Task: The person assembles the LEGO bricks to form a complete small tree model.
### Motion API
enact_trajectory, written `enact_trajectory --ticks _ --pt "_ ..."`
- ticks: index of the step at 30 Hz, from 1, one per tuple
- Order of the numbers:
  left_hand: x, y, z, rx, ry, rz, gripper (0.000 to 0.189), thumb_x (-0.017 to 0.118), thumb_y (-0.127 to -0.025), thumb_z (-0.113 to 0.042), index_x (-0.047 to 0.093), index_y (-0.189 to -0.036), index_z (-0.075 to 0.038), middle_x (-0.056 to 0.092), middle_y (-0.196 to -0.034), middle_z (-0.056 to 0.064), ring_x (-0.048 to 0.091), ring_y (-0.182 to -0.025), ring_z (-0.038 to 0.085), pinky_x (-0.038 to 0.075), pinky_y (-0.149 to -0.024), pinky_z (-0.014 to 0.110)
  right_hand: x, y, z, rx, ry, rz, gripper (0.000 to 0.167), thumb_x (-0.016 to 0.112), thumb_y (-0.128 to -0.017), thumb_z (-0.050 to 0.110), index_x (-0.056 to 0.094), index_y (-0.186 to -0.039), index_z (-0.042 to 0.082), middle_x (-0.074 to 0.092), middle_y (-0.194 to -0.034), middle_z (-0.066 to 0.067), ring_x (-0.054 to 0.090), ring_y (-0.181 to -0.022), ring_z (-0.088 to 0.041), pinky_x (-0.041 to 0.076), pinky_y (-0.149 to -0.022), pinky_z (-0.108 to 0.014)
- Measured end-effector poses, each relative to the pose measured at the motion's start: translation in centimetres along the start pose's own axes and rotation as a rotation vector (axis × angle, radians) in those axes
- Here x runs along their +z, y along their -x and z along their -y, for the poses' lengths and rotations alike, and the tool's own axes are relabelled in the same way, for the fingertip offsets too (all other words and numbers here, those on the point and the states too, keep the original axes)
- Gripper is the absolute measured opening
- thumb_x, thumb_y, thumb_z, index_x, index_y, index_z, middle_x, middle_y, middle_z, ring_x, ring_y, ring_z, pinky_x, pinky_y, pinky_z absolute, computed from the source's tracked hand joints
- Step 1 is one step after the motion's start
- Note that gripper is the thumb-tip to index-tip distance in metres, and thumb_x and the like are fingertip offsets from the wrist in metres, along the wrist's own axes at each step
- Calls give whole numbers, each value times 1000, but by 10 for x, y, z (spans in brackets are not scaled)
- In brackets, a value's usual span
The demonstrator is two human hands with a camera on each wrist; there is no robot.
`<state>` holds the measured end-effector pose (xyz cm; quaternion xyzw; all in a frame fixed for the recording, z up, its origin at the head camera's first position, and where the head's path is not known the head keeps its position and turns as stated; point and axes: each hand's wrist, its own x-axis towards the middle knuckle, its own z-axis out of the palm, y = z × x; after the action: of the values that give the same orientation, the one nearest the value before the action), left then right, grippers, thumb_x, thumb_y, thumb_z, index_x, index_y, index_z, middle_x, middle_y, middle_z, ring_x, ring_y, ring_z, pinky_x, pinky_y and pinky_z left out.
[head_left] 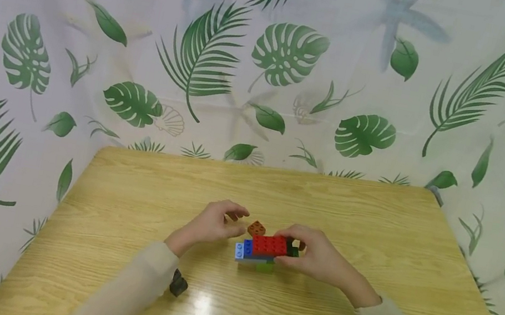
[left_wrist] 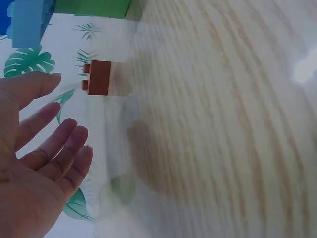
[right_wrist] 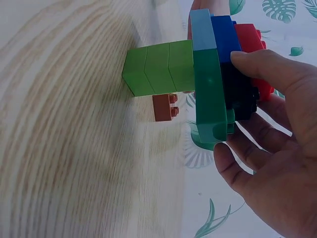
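A toy-brick structure stands on the table, built on a column of lime green bricks (right_wrist: 158, 68). Above that column lie a light blue brick (head_left: 239, 251) and a dark green brick (right_wrist: 210, 94), then a blue brick (right_wrist: 225, 37) and a black brick (right_wrist: 238, 91). A red brick (head_left: 269, 245) tops it. My right hand (head_left: 321, 257) holds the structure's right end, thumb on the near side and fingers behind. My left hand (head_left: 213, 222) hovers left of the structure, fingers relaxed and apart, holding nothing. A single brown-orange brick (head_left: 257, 228) sits just behind the structure.
The wooden table (head_left: 152, 179) has its far edge against a leaf-printed cloth (head_left: 228, 63). Black devices (head_left: 178, 283) are strapped at both wrists, below the sleeves (head_left: 128, 287).
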<state>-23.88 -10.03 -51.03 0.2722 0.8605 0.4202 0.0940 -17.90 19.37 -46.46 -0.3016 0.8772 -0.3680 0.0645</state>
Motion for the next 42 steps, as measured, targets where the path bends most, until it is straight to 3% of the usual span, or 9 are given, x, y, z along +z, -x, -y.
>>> enact_trajectory --ticks 9,16,24,29,36,42 --pt "11 -11 10 9 -34 31 42 76 -96 -14 68 -135 -2 71 -132 15 67 -115 29 55 -102 45 -2 5 0 42 -18 29 41 84 -91 31 72 -128 17 74 -119 3 61 -101 -10 53 -84 -39" --pt "17 -18 13 -35 -27 54 46 77 -95 -15 67 -139 -9 69 -131 11 65 -115 25 54 -102 44 -2 7 1 39 -17 26 40 84 -91 31 72 -127 17 74 -119 3 61 -100 -10 54 -83 -37" --pt "20 -23 12 -27 -96 71 45 78 -94 -17 69 -138 -13 67 -116 10 57 -96 19 52 -85 35 -1 8 0 60 -32 32 42 84 -91 34 72 -128 17 73 -117 4 59 -98 -10 52 -82 -34" --pt "20 -24 9 -21 -135 69 37 79 -94 -18 73 -130 -13 65 -112 9 55 -92 18 49 -81 32 -1 8 0 60 -36 30 41 84 -91 33 72 -127 17 73 -116 5 58 -98 -10 52 -81 -33" --pt "18 -22 8 -36 -125 49 34 82 -92 -21 73 -122 -10 66 -108 8 58 -96 19 51 -85 35 -1 7 0 68 -45 28 41 84 -91 33 72 -127 18 73 -115 5 58 -98 -10 52 -81 -33" --pt "17 -20 9 -31 -82 23 36 82 -92 -22 72 -122 -6 71 -115 9 64 -104 22 56 -94 37 -1 7 0 61 -35 25 41 85 -91 33 72 -127 19 73 -115 6 58 -97 -10 51 -81 -32"
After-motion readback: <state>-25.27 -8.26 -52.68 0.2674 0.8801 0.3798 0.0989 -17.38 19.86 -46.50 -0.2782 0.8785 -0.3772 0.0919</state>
